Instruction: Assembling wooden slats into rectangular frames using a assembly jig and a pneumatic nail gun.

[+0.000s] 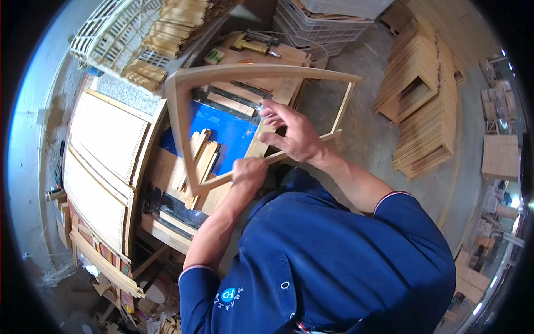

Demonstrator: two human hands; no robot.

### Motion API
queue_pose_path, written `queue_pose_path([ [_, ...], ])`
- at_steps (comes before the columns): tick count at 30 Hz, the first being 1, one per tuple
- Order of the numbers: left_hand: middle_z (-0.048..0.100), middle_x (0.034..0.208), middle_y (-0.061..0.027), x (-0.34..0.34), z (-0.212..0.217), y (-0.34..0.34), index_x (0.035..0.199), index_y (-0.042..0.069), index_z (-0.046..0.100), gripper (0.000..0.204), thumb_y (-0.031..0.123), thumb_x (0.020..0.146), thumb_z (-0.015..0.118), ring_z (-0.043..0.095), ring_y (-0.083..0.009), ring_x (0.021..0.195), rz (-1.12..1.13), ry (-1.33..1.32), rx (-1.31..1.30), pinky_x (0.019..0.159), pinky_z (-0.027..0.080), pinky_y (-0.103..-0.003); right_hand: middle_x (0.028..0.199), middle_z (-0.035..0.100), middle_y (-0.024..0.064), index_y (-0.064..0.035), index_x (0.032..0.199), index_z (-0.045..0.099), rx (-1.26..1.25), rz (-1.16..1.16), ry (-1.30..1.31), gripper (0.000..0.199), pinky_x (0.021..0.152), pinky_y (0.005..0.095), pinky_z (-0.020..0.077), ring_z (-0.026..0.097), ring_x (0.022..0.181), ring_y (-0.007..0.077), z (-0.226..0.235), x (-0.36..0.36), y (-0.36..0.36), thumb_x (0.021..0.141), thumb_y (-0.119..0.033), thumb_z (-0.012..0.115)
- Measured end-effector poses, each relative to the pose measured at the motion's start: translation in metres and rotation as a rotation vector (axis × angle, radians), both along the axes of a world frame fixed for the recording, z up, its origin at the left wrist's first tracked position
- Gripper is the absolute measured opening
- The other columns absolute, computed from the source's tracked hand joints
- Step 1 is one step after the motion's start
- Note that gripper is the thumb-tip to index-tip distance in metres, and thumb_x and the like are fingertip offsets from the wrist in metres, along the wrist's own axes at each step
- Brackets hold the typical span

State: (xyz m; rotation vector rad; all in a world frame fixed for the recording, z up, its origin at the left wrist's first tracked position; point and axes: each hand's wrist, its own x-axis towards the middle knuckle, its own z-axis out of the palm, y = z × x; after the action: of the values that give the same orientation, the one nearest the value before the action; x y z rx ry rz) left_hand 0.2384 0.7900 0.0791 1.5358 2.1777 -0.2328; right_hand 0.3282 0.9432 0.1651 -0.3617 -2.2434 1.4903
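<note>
A wooden frame point(261, 71) with four sides is held up at a tilt over the workbench point(167, 167), its right end reaching past the bench edge. My left hand point(249, 170) is closed around the frame's near rail. Inside the frame's outline hovers my right hand point(295, 133), fingers apart and slightly curled, with nothing visible in it. Below the frame lies a blue sheet point(225, 133) on the bench. Several narrow wooden strips point(201, 161) are piled on its left part, and another wood strip point(231, 104) lies beyond it.
Nail gun-like tool point(253, 43) rests at the bench's far end. A white crate point(114, 36) with wood slats stands far left, beside pale panels point(105, 133). Stacked white crates point(317, 25) stand at the back. Piled wooden frames point(425, 122) sit on the floor at right.
</note>
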Motion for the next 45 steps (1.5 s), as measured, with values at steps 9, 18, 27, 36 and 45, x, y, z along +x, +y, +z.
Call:
queue_pose_path([
  [9,0.065,0.124,-0.0024,0.079,-0.22,0.114,0.131,0.023,0.062,0.033,0.028,0.1,0.051,0.061,-0.0201,0.12,-0.193,0.073,0.28,0.098,0.049,-0.038,0.099,0.067,0.0083,0.0006,0.118,0.053,-0.501,-0.364,-0.026,0.038,0.063,0.0287,0.061,0.07,0.082,0.0157,-0.059,-0.017,0.05,0.091,-0.016,0.074],
  [18,0.069,0.104,-0.0178,0.038,-0.067,0.115,0.111,0.006,0.068,0.028,0.02,0.087,0.068,0.066,-0.038,0.101,-0.076,-0.654,0.544,0.087,0.054,-0.047,0.098,0.069,0.0098,-0.0009,0.128,0.055,-0.754,-0.532,-0.394,0.042,0.067,0.0333,0.0628,0.07,0.082,0.0199,-0.241,0.075,0.232,0.091,-0.008,0.072],
  [27,0.072,0.095,-0.019,0.027,-0.086,-0.066,0.105,0.001,0.071,0.017,0.011,0.092,0.068,0.071,-0.0349,0.092,0.825,-0.391,0.403,0.081,0.055,-0.041,0.1,0.072,0.0113,-0.0013,0.13,0.058,-0.841,-0.416,-0.484,0.041,0.078,0.037,0.063,0.073,0.084,0.0227,-0.342,-0.006,0.336,0.093,-0.011,0.071],
  [36,0.075,0.101,-0.0185,0.09,-0.1,-0.101,0.109,-0.002,0.071,0.025,0.018,0.094,0.068,0.073,-0.0287,0.095,1.282,-0.418,0.259,0.087,0.056,-0.038,0.103,0.07,0.0079,-0.0008,0.125,0.062,-0.831,-0.493,-0.555,0.041,0.074,0.032,0.0622,0.071,0.082,0.0196,-0.382,-0.049,0.352,0.096,-0.028,0.072],
  [45,0.074,0.093,-0.0194,0.075,-0.081,-0.109,0.107,0.001,0.071,0.031,0.03,0.098,0.063,0.073,-0.0302,0.089,1.368,-0.398,0.23,0.08,0.055,-0.039,0.127,0.063,0.0049,-0.0102,0.143,0.052,-0.83,-0.354,-0.573,0.055,0.09,0.0364,0.0537,0.064,0.105,0.0186,-0.438,-0.04,0.356,0.102,-0.047,0.054],
])
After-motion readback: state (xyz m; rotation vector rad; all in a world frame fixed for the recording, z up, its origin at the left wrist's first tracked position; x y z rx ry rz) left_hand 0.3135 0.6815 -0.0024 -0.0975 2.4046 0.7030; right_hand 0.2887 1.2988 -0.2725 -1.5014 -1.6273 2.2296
